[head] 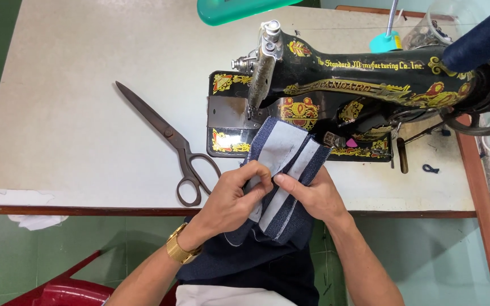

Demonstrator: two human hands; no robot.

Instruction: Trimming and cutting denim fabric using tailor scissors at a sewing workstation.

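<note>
Fingers of the left hand (231, 198) and the right hand (313, 195) are pinched on the same piece of navy denim fabric (282, 164), thumbs and forefingers meeting near its middle fold. The piece lies at the near edge of the table (75, 124), its far end touching the bed of the black decorated sewing machine (341, 96), just short of the presser foot (250, 110); the rest hangs off the table toward the person's lap. Pale grey interfacing (or lining; which cannot be told) covers its upper face in two strips. Judged from appearance, the cloth is light, soft and pliable, with some stiffness where the facing is applied; not fragile, not slippery. It is best taken at the folded seam edges, where the layers hold together. Large dark tailor's scissors (168, 139) lie on the table to the left, apart from the fabric. A gold wristwatch (180, 249) is on the left wrist. A dark thread cone (477, 39) stands at the machine's right.
</note>
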